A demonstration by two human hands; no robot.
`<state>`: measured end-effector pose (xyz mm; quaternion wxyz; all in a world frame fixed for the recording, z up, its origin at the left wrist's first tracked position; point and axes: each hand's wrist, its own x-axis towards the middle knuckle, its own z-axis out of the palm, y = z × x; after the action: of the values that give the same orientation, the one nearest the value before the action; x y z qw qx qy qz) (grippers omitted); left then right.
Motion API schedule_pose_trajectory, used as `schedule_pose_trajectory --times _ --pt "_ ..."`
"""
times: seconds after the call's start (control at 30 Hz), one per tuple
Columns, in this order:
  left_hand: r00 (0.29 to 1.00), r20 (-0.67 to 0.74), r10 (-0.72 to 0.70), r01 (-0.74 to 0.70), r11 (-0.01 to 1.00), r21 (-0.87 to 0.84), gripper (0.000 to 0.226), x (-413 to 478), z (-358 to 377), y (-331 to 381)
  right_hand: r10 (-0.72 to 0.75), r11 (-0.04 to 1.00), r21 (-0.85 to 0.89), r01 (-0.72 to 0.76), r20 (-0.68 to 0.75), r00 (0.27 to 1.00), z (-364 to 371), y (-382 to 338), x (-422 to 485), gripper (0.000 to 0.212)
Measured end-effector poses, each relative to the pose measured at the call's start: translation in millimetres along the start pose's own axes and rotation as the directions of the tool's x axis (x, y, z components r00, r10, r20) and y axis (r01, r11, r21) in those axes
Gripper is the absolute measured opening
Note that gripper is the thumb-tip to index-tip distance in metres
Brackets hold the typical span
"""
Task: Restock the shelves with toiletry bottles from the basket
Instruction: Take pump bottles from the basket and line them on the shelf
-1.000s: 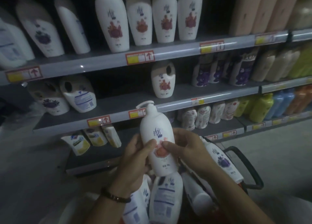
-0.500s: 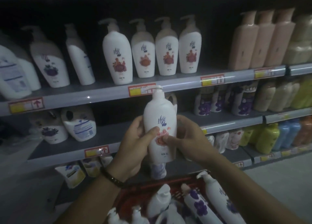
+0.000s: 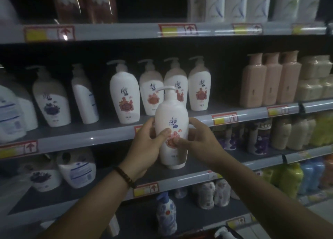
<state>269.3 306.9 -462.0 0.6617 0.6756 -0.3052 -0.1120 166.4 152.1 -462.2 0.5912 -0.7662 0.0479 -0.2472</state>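
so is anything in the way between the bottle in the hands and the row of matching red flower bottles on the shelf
Nothing visible blocks it. The pump bottle, held upright by the left hand and right hand, is in front of the red-flower row. Four bottles fill the row's front; open shelf shows to its right.

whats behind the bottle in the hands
Behind the held bottle stands a row of matching red-flower bottles on the shelf. It covers the lower part of one and a price tag.

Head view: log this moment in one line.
stage: carry | object: white pump bottle upright, off shelf | left hand: holding | right hand: holding | target: matching red-flower bottles
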Motion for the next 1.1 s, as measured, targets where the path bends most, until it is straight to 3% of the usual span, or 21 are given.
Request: schedule_pose_trajectory --times 0.33,0.53,0.8,1.1 --pt "0.989 -0.111 0.094 -0.088 0.994 0.059 0.026 36.4 -9.5 32.5 -0.042 0.999 -0.021 0.041 -0.021 0.999 -2.4 -32.3 47.8 0.054" --pt "0.986 -0.052 0.161 -0.148 0.970 0.191 0.059 44.5 -17.4 43.6 -0.084 0.996 -0.007 0.083 -0.070 0.994 0.4 -47.1 76.7 0.056" --pt "0.985 -0.097 0.143 -0.132 0.985 0.110 0.058 56.1 -21.2 30.7 -0.121 0.993 -0.011 0.121 -0.065 0.990 7.2 -46.1 103.0 0.056" --pt "0.980 -0.108 0.165 -0.148 0.977 0.151 0.064 69.0 -26.7 23.4 -0.146 0.989 0.007 0.146 -0.053 0.988 19.2 -39.1 123.0 0.058"
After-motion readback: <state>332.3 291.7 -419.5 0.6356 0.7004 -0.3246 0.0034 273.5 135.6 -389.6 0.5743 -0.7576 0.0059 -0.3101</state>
